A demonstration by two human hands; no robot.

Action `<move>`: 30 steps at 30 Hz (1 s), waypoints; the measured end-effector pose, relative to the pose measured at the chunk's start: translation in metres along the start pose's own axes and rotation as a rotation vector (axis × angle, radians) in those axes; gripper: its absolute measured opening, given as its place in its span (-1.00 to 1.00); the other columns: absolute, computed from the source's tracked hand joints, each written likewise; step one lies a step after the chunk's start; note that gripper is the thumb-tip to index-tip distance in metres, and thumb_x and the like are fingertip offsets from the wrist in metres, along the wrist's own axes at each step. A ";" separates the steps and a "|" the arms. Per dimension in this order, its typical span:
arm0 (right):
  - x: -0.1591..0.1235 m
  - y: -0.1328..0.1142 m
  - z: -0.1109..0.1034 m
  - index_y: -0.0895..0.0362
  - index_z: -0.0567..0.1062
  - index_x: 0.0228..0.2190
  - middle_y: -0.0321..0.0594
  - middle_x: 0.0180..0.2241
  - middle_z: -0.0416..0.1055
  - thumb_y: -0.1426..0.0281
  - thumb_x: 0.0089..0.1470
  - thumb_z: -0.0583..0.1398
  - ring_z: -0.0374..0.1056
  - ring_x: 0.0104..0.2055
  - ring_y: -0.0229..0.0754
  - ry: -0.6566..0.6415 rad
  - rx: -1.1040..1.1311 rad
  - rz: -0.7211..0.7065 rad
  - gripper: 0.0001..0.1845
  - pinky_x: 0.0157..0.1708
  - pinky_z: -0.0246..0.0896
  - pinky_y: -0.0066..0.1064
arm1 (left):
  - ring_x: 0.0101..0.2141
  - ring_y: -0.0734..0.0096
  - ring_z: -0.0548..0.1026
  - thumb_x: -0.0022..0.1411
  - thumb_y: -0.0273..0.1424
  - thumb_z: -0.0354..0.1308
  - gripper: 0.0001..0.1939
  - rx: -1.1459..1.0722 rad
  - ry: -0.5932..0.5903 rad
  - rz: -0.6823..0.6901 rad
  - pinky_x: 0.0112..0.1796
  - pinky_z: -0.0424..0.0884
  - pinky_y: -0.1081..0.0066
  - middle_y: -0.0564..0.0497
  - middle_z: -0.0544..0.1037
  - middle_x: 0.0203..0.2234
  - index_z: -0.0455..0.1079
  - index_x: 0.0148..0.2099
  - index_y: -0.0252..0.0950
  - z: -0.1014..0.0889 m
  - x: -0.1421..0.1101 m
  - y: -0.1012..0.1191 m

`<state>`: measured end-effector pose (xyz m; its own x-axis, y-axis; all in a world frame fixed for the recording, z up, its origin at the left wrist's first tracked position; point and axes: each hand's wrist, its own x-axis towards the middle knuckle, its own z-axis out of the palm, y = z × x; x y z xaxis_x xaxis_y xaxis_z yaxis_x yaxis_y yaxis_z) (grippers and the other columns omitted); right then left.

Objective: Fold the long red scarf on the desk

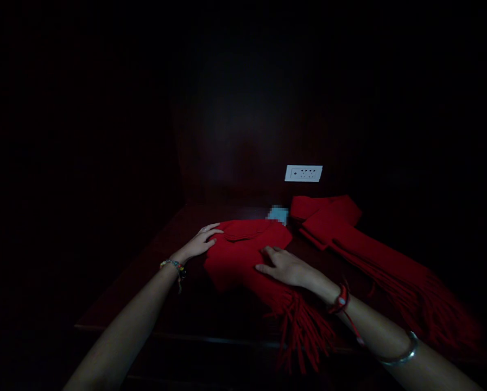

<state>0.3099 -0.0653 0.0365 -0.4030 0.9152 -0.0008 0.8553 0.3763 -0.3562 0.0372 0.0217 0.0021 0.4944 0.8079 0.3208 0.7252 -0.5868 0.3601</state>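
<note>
A folded red scarf (243, 255) with fringe lies on a dark wooden tabletop (145, 277). My left hand (200, 243) rests flat at its left edge, fingers spread over the fold. Pressing flat on the scarf's middle is my right hand (286, 267), just above the tassels (302, 331) that hang over the table's front edge. Neither hand grips anything. A beaded bracelet sits on my left wrist; my right arm carries a red cord and a silver bangle.
A second red fringed scarf (349, 233) lies at the right, running toward the front right. A white wall socket (303, 173) is on the dark back panel. A small blurred pale object (278, 213) sits between the scarves. The surroundings are very dark.
</note>
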 end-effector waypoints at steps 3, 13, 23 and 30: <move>-0.020 -0.004 0.015 0.20 0.16 -0.01 0.00 -0.08 0.24 0.28 -0.07 0.15 0.19 -0.06 -0.03 -0.005 0.061 0.072 -0.41 -0.13 0.07 -0.34 | 0.12 0.37 -0.02 0.16 -0.44 -0.20 -0.49 0.042 -0.090 -0.003 0.08 -0.05 0.31 0.04 0.04 0.15 -0.01 0.18 -0.19 0.001 0.001 0.003; -0.032 0.026 -0.004 0.08 0.16 -0.10 -0.22 -0.10 0.23 0.35 -0.21 0.22 0.20 -0.08 -0.21 -0.066 0.846 -0.012 -0.42 -0.09 0.12 -0.34 | 0.00 0.32 0.16 0.11 -0.23 -0.04 -0.63 0.079 -0.188 -0.055 0.03 -0.01 0.32 0.06 0.26 0.00 0.28 -0.01 -0.12 -0.013 0.026 0.008; -0.033 0.049 -0.032 0.03 0.03 0.08 -0.19 -0.20 0.36 0.26 -0.21 0.24 0.32 -0.17 -0.16 -0.060 1.044 0.113 -0.17 -0.09 0.16 -0.24 | 0.14 0.11 -0.11 -0.13 -0.12 0.21 -0.30 0.027 -0.487 0.062 0.00 -0.36 -0.08 0.07 0.25 0.05 0.09 0.10 0.08 -0.035 0.033 0.031; -0.043 0.079 -0.042 0.06 0.22 -0.03 -0.24 -0.28 0.32 0.28 -0.27 0.28 0.28 -0.21 -0.17 -0.069 0.711 0.150 -0.30 -0.11 0.16 -0.25 | -0.28 0.35 0.39 -0.16 -0.22 0.25 -0.29 -0.093 -0.557 0.212 -0.10 0.12 0.29 0.09 0.44 -0.33 0.16 0.10 -0.12 -0.033 0.047 0.057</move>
<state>0.4089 -0.0685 0.0476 -0.3376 0.9296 -0.1476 0.4944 0.0416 -0.8682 0.0858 0.0248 0.0664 0.8187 0.5647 -0.1043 0.5506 -0.7203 0.4219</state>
